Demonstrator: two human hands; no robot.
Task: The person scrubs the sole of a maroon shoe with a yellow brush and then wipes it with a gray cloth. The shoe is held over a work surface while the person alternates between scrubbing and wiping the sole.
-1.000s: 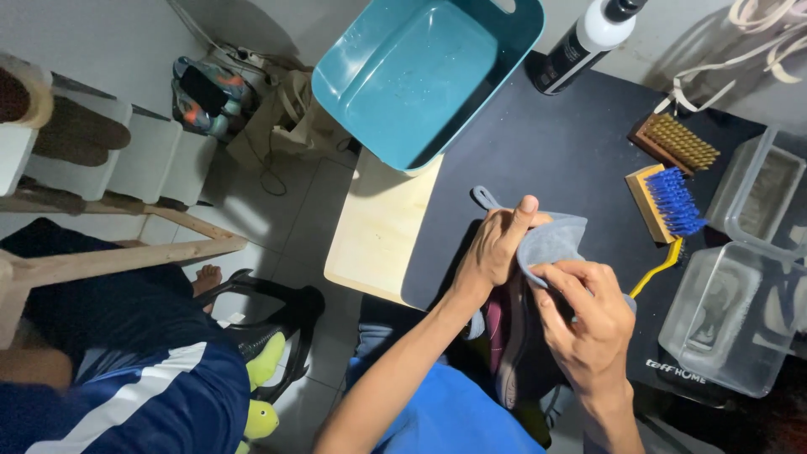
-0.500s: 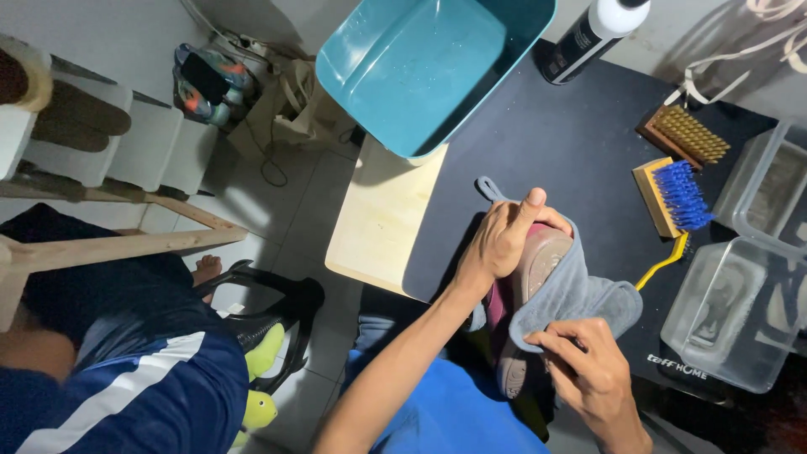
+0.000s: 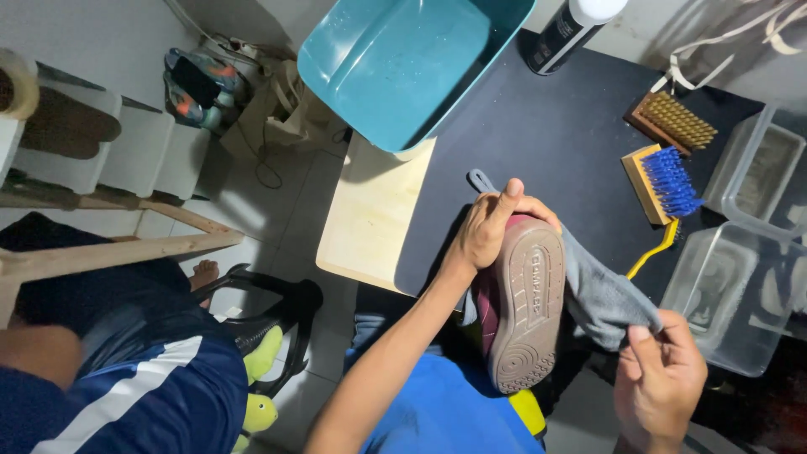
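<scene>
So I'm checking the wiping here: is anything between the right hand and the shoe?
Yes, the grey cloth. The right hand pinches its free end, and it drapes over the shoe, sole up. The right hand isn't on the shoe. The left hand grips the shoe directly.

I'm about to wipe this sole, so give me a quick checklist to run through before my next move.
1. Left hand grips the maroon shoe with tan rubber sole: ok.
2. Sole faces up, unobstructed: ok.
3. Right hand pinches the grey cloth: ok.
4. Cloth damp enough: cannot tell.
5. Blue-bristled wooden brush lies apart on the dark mat: ok.
6. Teal plastic basin holds water: cannot tell.
</scene>
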